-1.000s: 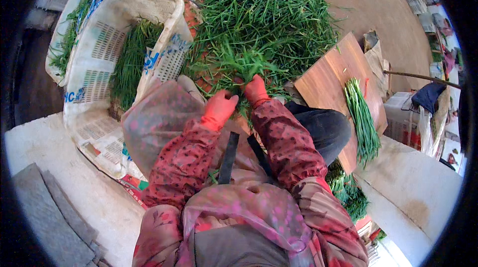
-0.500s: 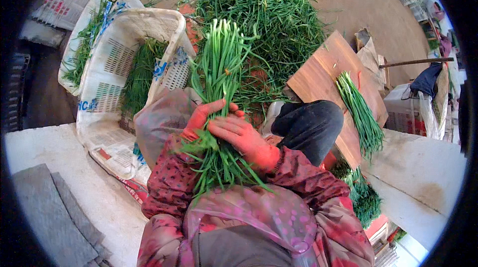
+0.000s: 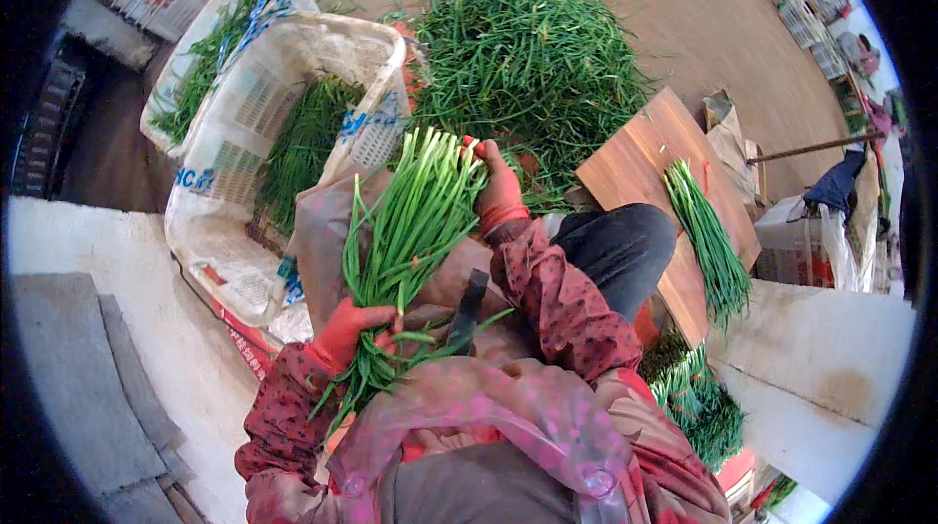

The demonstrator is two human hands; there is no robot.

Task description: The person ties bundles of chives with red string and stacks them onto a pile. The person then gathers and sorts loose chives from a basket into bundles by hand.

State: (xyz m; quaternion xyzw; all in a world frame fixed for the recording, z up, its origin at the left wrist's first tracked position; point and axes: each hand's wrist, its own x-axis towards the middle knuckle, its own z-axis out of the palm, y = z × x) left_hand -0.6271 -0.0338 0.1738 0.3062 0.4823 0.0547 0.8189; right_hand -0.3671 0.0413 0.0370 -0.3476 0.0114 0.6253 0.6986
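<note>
A bunch of thin green onions [image 3: 405, 231] lies slanted over my lap, white ends away from me and leafy tips toward me. My left hand [image 3: 357, 336], in an orange-red glove, is closed around the bunch near its leaves. My right hand [image 3: 500, 190], gloved alike, is at the white ends, with its fingers curled against their right side; part of its grip is hidden. Loose leaves trail from below my left hand across the apron. Another bunch of green onions [image 3: 708, 241] rests on a wooden board [image 3: 635, 148] to the right.
A big heap of green onions [image 3: 528, 55] covers the floor ahead. On the left stand a white plastic crate [image 3: 210, 221] with greens inside and another crate [image 3: 161, 128] behind it. More bunches [image 3: 699, 402] lie below the board. A stick [image 3: 816, 147] juts out at the right.
My right hand has moved from beside my left hand up to the white ends. The bunch has tilted and come nearer, its stems fanning wider. My left hand is lower.
</note>
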